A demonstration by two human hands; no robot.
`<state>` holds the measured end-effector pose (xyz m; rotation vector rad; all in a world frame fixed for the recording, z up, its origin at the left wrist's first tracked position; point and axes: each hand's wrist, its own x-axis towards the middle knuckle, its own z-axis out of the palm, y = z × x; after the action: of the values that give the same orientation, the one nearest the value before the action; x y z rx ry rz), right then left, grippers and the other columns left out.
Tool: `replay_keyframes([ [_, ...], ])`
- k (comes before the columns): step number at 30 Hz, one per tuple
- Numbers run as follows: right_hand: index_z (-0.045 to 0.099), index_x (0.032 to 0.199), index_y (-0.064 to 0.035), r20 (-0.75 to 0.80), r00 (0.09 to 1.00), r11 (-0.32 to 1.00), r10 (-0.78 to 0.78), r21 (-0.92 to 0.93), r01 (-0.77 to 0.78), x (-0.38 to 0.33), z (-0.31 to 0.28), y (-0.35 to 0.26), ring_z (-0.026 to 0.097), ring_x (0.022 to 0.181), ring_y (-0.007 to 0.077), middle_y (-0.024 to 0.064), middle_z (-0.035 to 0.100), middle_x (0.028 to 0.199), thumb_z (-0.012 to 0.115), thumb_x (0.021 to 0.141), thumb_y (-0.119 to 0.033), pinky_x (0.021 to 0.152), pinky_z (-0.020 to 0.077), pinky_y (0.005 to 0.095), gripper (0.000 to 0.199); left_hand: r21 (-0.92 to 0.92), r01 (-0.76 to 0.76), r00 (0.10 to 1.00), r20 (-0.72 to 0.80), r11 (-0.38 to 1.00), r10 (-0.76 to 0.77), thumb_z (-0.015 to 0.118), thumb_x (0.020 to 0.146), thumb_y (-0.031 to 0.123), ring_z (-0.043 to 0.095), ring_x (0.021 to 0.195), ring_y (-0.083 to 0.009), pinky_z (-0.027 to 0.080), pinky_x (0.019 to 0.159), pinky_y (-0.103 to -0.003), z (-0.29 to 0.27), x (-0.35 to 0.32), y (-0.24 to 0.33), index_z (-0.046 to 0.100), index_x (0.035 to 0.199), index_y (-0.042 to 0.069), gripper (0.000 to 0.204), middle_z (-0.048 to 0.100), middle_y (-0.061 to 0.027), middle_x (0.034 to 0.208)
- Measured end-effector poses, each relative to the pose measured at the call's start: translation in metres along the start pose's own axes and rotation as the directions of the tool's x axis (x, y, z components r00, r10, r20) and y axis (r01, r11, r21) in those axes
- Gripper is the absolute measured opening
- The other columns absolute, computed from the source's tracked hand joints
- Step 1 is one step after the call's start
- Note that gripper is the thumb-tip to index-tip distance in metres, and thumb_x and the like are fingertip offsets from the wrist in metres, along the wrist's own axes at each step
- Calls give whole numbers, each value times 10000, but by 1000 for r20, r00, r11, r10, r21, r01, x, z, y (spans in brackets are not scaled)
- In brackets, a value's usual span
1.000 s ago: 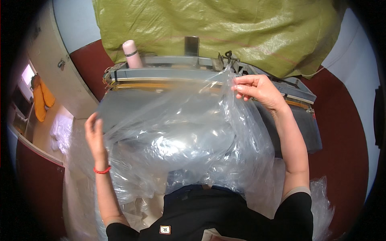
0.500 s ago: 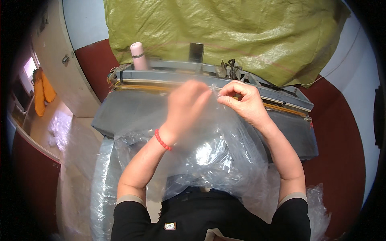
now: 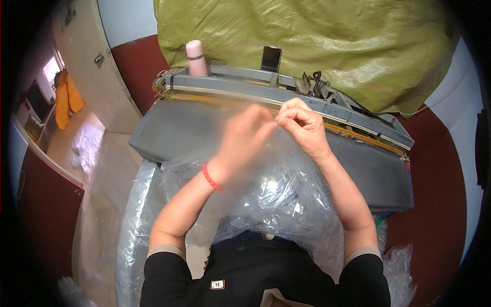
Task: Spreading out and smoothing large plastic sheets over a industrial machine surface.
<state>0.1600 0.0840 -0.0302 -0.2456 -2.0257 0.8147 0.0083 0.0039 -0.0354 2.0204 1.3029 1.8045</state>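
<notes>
Two bare forearms, seen from above. Black short-sleeved top [image 3: 266, 276], sleeves ending just above the elbows, each with a pale beige cuff band. Small rectangular patch [image 3: 217, 284] on the chest of the top, light with a dark mark. Pale collar edge at the bottom centre. Red beaded bracelet [image 3: 210, 177] around the left wrist. Left hand [image 3: 245, 135] blurred, details of the fingers not clear. Right hand [image 3: 304, 128] sharp, bare, no rings or watch visible.
</notes>
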Motion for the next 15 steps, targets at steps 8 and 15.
replay_keyframes([
  [8,512,883,-81,-587,595,836,549,369,-407,-63,-73,70,450,637,72,-23,470,716,497,853,-216,555,381,229,139,-166,457,629,755,874,-186,509,770,31,501,648,-50,413,590,-210,-53,-67,-10,585,880,-7,139,584,-10,712],
  [15,564,1007,13,-957,290,301,-20,-282,-911,-388,-364,64,520,889,193,99,578,980,448,853,-284,804,400,337,355,445,594,-121,873,670,-472,507,783,137,561,705,-119,437,641,-272,-122,-212,-79,591,952,56,206,622,-57,804],
])
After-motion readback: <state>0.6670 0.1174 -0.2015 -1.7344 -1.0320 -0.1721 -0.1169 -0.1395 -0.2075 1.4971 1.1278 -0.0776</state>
